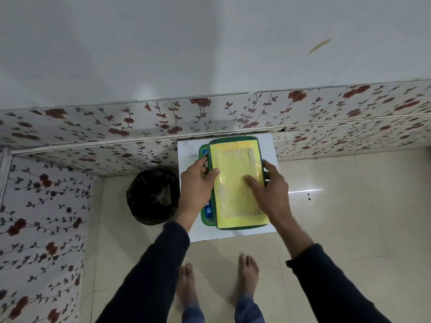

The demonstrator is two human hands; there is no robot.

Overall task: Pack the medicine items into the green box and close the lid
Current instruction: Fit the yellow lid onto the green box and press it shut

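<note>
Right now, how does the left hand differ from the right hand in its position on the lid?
The left hand holds the lid's left edge, thumb on top; the right hand holds its right edge, farther toward the person. Beside the left hand the green box shows uncovered; by the right hand it does not. Both grip the lid.

One camera on my head looks steeply down from standing height, wide-angled, taking in my left hand (198, 183) and right hand (270, 190), the small white table (186, 150), my bare feet (248, 271) and the floral wall (116, 127) ahead

Both hands (233, 183) on lid (235, 183)
</note>
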